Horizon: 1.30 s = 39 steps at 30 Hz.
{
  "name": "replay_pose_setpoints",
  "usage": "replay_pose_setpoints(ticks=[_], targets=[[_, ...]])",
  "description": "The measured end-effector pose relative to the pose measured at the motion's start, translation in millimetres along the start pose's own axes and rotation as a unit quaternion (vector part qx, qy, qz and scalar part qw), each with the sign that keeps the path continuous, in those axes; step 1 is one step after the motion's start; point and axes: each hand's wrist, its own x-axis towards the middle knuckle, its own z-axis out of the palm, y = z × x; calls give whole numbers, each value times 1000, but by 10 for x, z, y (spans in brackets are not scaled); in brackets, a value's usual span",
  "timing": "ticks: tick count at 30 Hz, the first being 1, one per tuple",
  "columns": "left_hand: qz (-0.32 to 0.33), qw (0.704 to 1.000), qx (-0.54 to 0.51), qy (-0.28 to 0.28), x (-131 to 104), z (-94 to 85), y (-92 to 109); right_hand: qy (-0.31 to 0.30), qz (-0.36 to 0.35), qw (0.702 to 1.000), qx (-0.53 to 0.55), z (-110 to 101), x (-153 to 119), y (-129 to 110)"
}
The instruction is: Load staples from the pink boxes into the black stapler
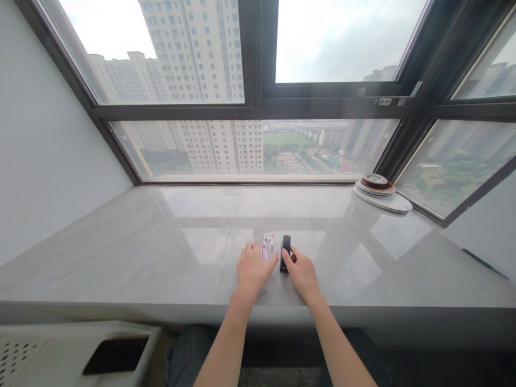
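My right hand (302, 273) pinches a slim black stapler (286, 244) pointing to twelve o'clock; at its nine, a pink-printed white box (266, 250) beside my left hand (250, 271), grip unclear to me

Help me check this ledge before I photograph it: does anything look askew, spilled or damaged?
The stack of round pieces at back right looks slightly askew: its upper layers sit off-centre on the wide bottom piece. No spill or damage shows.
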Motion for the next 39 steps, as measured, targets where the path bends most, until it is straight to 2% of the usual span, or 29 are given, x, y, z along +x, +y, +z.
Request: replay_pose_setpoints(ticks=[3, 5, 8, 12, 16, 19, 23, 26, 28, 31, 36, 39], targets=[[7, 1000, -2, 7, -38, 84, 41, 11, 1, 1000, 16, -104, -21, 113], [-1, 1000, -18, 18, -49, 101, -32, 11, -2, 1000, 24, -135, -42, 157], [-11, 998, -27, 53, 23, 52, -268, 8, -1, 999, 36, -136, -63, 175], [-48, 994, 4, 93, 288, -86, -641, 8, 5, 999, 39, -127, -67, 163], [-70, 991, 19, 113, 472, -206, -855, 7, 0, 999, 45, -138, -69, 154], [-75, 988, 25, 134, 372, -272, -940, 1, 0, 999, 42, -140, -63, 154], [-83, 978, 65, 181, 15, -336, -1091, -3, 5, 999, 44, -134, -45, 158], [-94, 979, 96, 152, -207, -387, -1160, -5, 9, 999, 46, -128, -43, 157], [-97, 980, 100, 140, -284, -413, -1104, -1, 11, 999, 37, -120, -52, 154], [-68, 985, 77, 142, -316, -386, -818, 9, 13, 1000, 13, -101, -76, 145], [69, 996, 4, 52, -224, -117, -188, 4, 11, 1000, -2, -82, -139, 125], [83, 996, -4, 32, -105, 24, -71, -6, 1, 1000, 3, -122, -190, 147]])
